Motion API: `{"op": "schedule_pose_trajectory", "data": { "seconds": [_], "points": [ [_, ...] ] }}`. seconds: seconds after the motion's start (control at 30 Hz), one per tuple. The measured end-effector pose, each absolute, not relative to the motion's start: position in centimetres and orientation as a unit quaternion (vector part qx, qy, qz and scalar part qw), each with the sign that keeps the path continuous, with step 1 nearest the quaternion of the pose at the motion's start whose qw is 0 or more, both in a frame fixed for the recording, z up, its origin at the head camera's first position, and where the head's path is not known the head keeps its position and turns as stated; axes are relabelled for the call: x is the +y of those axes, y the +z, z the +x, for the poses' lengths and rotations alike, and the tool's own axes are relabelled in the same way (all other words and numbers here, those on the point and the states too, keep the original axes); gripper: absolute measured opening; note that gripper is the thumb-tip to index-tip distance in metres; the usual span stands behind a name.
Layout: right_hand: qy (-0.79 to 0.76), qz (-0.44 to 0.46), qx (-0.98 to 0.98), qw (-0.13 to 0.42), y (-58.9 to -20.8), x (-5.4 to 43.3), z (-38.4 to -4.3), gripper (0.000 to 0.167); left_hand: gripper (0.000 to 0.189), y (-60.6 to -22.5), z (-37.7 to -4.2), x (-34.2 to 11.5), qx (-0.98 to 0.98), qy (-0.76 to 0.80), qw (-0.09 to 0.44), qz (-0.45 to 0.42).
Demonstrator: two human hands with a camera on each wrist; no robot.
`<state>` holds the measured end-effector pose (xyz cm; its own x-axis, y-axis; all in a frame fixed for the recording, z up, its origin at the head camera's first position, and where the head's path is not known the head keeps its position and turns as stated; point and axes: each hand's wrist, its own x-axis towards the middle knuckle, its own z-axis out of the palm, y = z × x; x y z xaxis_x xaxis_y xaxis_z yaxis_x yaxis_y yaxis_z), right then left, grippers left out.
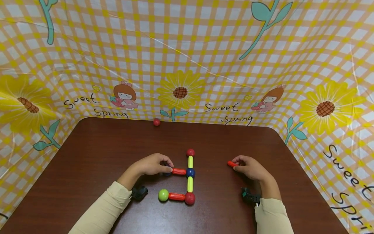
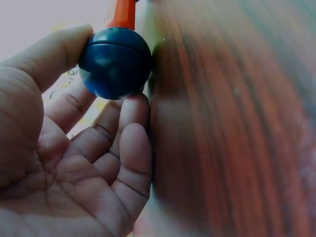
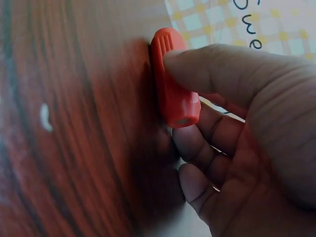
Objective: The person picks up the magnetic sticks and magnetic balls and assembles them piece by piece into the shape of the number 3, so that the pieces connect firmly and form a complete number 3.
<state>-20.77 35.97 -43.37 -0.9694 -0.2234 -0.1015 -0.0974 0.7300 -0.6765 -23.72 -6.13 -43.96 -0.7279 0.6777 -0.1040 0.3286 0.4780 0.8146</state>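
Note:
My left hand [image 1: 156,164] pinches a dark blue ball [image 2: 116,63] between thumb and fingers, at the left end of a red rod [image 1: 179,171]. The rod's other end meets a second blue ball [image 1: 190,173]. From that ball a yellow-green rod [image 1: 190,162] runs back to a red ball [image 1: 190,152]. Another yellow-green rod [image 1: 190,184] comes forward to a larger-looking red ball [image 1: 190,198], which joins a red rod [image 1: 176,196] and a green ball [image 1: 163,195]. Off to the right, my right hand [image 1: 248,167] pinches a loose red rod [image 3: 174,81] close over the table.
A lone red ball [image 1: 156,122] lies at the back edge of the brown table [image 1: 117,139]. Checked cloth [image 1: 181,42] with flower prints rises behind the table and along both sides.

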Motion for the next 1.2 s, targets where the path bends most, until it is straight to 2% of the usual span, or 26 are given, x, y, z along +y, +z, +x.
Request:
{"op": "schedule_pose_trajectory", "data": {
  "seconds": [0.43,0.57,1.07,1.2],
  "points": [
    [-0.375,-0.116,0.916,0.089,-42.8,33.8,-22.1,0.015,0.008,-44.0,-23.8,-6.1,0.838,0.41,0.216,0.289],
    [-0.399,-0.136,0.902,0.097,-42.8,32.2,-23.2,0.017,0.008,-43.9,-23.7,-6.1,0.838,0.411,0.219,0.285],
    [-0.451,-0.204,0.867,0.065,-42.2,25.2,-27.4,0.019,0.009,-44.1,-23.8,-6.3,0.835,0.414,0.221,0.288],
    [-0.473,-0.21,0.852,0.079,-42.4,23.2,-28.7,0.021,0.009,-44.1,-23.9,-6.2,0.834,0.414,0.223,0.289]
  ]
}}
